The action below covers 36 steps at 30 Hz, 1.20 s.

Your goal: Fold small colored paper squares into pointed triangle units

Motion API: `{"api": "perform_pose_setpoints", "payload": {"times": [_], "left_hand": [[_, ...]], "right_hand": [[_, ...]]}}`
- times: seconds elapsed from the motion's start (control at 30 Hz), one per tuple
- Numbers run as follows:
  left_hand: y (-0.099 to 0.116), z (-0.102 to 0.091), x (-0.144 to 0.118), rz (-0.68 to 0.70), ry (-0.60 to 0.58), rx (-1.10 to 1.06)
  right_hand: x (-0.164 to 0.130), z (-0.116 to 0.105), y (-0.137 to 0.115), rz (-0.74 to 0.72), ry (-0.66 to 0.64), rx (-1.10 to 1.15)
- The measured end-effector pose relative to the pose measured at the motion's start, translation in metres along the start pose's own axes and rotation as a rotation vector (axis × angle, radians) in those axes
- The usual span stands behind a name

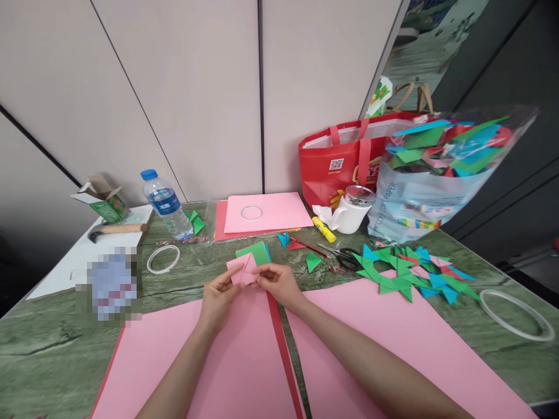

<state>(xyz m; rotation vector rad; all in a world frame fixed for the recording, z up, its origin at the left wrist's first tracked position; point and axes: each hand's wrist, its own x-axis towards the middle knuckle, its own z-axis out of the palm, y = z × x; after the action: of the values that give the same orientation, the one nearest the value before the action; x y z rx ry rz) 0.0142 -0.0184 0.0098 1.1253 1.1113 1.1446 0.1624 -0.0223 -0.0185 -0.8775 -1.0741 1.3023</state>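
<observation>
Between my two hands is a small pink sheet of folded paper [241, 269], with crease lines across its face. My left hand [221, 297] pinches its left and lower edge, the thumb in front. At its right side, the fingertips of my right hand [278, 283] are closed on the paper. Just behind it lies a stack of small green and blue paper squares [257, 252], partly covered. Under my forearms are large pink sheets [236, 355], one with a red sheet below it.
Folded paper stars [393, 285], scissors [345, 257], a glue stick [324, 229] and a white mug [353, 212] stand or lie to the right. Behind them are a red bag [321, 169] and a plastic bag of folded paper [419, 198]. A water bottle [168, 206] and hammer [117, 228] are left.
</observation>
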Motion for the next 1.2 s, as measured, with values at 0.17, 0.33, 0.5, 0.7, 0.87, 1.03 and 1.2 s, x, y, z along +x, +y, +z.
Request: {"api": "perform_pose_setpoints", "payload": {"times": [0.17, 0.33, 0.5, 0.7, 0.87, 1.03, 1.2], "left_hand": [[0.003, 0.000, 0.000, -0.008, -0.016, -0.021], [0.001, 0.002, 0.000, -0.003, -0.050, 0.064], [0.002, 0.001, 0.000, 0.072, -0.011, -0.016], [0.008, -0.006, 0.003, 0.154, 0.114, 0.192], [0.009, -0.006, 0.002, 0.308, 0.123, 0.430], [0.013, 0.000, -0.004, 0.133, -0.016, 0.329], [0.010, -0.001, -0.004, 0.176, -0.041, 0.216]], "right_hand": [[0.001, 0.000, 0.000, -0.041, 0.011, -0.056], [-0.001, 0.001, -0.005, -0.123, 0.051, -0.231], [-0.001, 0.001, -0.004, -0.131, 0.065, -0.282], [0.000, 0.001, 0.000, -0.112, 0.107, -0.233], [0.000, 0.000, 0.000, -0.153, 0.107, -0.277], [0.001, -0.003, -0.002, -0.233, 0.132, -0.249], [0.002, -0.004, -0.001, -0.193, 0.139, -0.172]]}}
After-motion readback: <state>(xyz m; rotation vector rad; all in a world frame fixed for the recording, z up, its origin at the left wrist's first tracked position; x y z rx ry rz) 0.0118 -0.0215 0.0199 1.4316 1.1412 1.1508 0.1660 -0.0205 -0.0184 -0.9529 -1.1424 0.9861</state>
